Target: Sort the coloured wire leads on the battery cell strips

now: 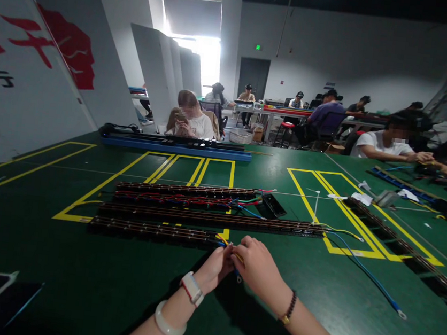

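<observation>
My left hand and my right hand meet at the right end of the nearest dark busbar-like strip. Both are closed on the yellow and blue wires coming out of that strip. My fingers hide most of what is pinched. Below them pokes out a blue wire end with a ring terminal. Just beyond lies a longer dark strip, from which a yellow wire and a blue wire run right, each tipped with a ring terminal.
Farther back lie a strip with red and blue wires and a small black box. A blue rail crosses the far edge of the green table. Another strip lies right. A co-worker works at right; another person sits opposite.
</observation>
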`<state>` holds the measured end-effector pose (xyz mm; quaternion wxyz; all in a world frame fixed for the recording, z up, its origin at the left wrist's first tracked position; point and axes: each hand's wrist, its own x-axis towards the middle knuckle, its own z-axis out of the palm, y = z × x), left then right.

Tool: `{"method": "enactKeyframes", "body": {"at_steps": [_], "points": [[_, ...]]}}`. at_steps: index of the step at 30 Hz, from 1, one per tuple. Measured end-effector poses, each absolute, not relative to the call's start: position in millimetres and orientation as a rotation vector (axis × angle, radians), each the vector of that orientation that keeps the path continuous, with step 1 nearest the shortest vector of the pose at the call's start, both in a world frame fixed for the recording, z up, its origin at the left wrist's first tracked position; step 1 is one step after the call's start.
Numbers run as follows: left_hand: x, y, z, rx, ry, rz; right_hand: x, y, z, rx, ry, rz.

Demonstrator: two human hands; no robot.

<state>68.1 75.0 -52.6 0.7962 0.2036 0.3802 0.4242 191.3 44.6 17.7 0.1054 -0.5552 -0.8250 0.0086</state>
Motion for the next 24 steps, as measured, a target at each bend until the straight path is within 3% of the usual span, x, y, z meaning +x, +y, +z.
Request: {"method": "enactKeyframes", "body": {"at_steps": [4, 16, 24], "points": [[69, 74, -52, 0.436, 0.802, 0.898, 200, 43, 32, -1.703, -2.476, 0.106], [69, 72, -53, 0.449, 0.801, 0.905, 196, 44, 8, -1.913, -2.511, 0.096], [65, 74, -54, 0.477, 0.657, 0.862, 222, 72, 5, -1.832, -2.311, 0.027]]}}
